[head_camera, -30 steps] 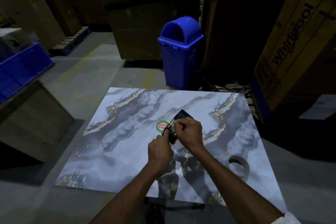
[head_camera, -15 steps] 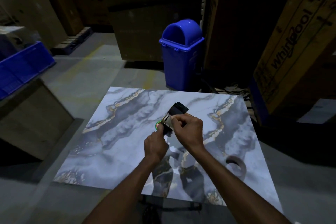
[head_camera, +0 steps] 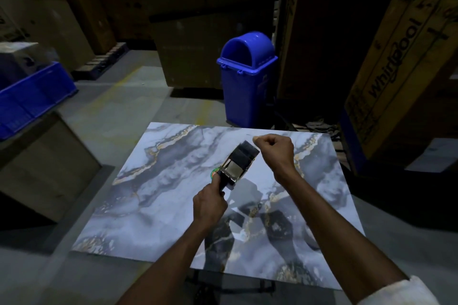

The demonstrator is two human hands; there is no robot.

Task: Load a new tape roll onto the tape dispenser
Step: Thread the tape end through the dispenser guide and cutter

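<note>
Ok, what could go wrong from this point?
The left hand alone grips the tape dispenser by its handle, tilted over the table; it could twist or drop. The right hand pinches a pale scrap, possibly tape, which might stick to itself. Dim light could hide misthreading.

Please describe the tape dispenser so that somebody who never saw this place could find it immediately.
Find the marble-patterned table in front of the blue bin. Over its middle, the left hand grips a dark handle: that tool is the tape dispenser. It is the only black object there, with a shiny metal plate, beside a small round green-and-red sticker.
</note>
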